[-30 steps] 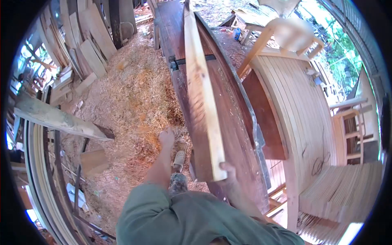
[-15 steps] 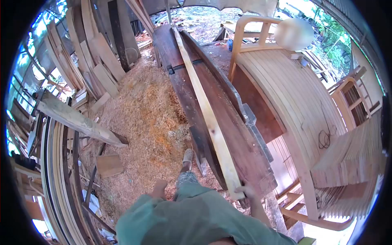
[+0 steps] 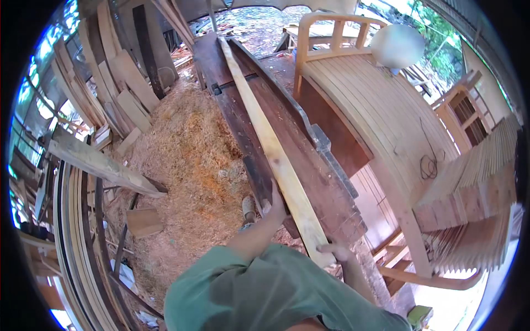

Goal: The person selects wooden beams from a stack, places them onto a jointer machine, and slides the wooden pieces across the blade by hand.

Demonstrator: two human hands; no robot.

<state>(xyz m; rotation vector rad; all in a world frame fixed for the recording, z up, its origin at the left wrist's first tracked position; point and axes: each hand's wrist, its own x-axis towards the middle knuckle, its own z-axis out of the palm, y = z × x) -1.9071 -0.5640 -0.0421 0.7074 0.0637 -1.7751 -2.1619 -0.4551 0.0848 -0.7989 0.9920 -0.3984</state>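
Note:
A long pale wooden plank (image 3: 284,168) lies lengthwise on the dark, narrow machine table (image 3: 317,190), its near end close to my body. My right hand (image 3: 339,252) is closed on the right edge of that near end, fingers over the top face. Further up the plank, my left hand (image 3: 277,205) is at its left edge, fingers stretched away from me; any fingers below the edge are hidden. A dark raised rail (image 3: 306,122) runs along the table's right side.
Wood shavings (image 3: 193,149) cover the floor at left, with my foot (image 3: 248,207) on them. Boards (image 3: 132,83) lean at the back left. A slatted wooden bed frame (image 3: 381,105) and stacked wooden pieces (image 3: 469,193) stand at right. A thick beam (image 3: 99,163) juts in at left.
My left hand has come up from beside my body to the plank's left edge. My right hand stays at the near end. The whole view has shifted slightly.

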